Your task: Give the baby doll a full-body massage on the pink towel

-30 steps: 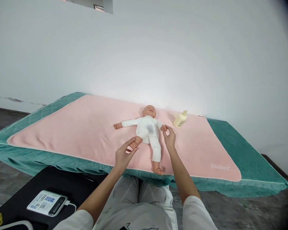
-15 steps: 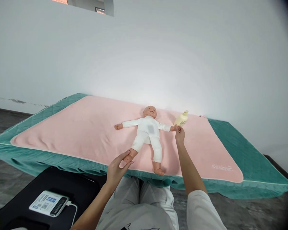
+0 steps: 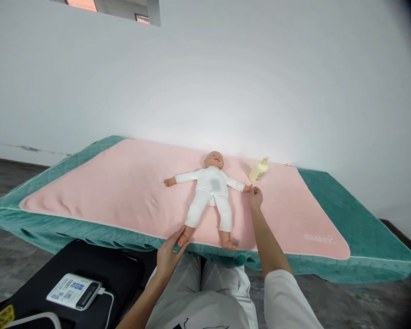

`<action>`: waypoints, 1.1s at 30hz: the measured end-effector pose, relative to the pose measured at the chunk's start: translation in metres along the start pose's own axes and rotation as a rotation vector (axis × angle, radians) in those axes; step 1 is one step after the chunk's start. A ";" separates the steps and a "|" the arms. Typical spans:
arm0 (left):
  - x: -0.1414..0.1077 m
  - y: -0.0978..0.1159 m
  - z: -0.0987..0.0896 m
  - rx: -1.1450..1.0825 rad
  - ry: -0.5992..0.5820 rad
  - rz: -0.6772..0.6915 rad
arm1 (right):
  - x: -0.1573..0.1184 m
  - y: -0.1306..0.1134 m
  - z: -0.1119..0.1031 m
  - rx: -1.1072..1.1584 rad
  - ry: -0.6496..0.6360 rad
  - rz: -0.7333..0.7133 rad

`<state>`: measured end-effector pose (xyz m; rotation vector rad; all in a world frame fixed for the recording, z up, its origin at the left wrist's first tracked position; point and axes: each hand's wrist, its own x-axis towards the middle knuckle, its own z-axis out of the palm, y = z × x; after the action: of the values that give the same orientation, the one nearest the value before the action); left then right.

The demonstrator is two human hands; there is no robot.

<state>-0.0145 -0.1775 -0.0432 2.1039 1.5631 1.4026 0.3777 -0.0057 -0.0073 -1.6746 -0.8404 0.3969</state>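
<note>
A baby doll point(image 3: 212, 185) in white clothes lies on its back on a pink mat point(image 3: 123, 183), arms spread, head toward the wall. My left hand point(image 3: 170, 251) has its thumb and fingers around the doll's foot at the mat's near edge. My right hand point(image 3: 256, 197) is closed on the doll's small hand, on the right side. Just beyond my right hand, a pale yellow pump bottle point(image 3: 259, 171) stands on the mat.
Under the mat lies a green quilted cover point(image 3: 356, 214). A white wall point(image 3: 226, 77) rises behind it. At the lower left, a black chair point(image 3: 99, 260) holds a white device point(image 3: 74, 291) with a cable.
My left hand and the doll's foot in it have moved down toward the near edge. My right hand has lowered slightly with the doll's hand, away from the bottle.
</note>
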 end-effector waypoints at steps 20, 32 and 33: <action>0.020 0.035 -0.010 -0.314 0.237 -0.078 | -0.015 -0.044 -0.003 0.268 0.069 0.005; 0.077 0.065 0.002 -0.338 0.287 -0.048 | -0.072 -0.106 0.008 0.074 -0.093 -0.344; 0.083 0.067 0.002 -0.330 0.281 -0.037 | -0.076 -0.107 0.010 0.033 -0.105 -0.382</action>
<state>0.0316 -0.1381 0.0445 1.7388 1.3315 1.8605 0.2845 -0.0439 0.0782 -1.4309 -1.1982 0.2339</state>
